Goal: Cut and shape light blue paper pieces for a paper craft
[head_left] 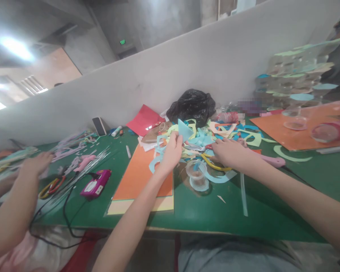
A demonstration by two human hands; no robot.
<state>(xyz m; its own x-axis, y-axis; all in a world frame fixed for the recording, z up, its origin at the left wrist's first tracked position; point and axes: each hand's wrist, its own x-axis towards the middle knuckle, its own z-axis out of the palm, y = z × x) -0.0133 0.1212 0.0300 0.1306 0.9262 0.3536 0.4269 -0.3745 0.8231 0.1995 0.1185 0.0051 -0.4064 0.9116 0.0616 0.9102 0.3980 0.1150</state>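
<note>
Beside the scissors (pixel 196 148), the left hand (pixel 172 152) pinched blue paper (pixel 184 130), best steadied edgewise; the right hand (pixel 229 153) showed no clear grip.

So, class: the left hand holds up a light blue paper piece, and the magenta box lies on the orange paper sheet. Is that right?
Not quite: the head view shows the magenta box on the green table, beside the orange paper sheet. The left hand does hold up the light blue paper piece.
</note>
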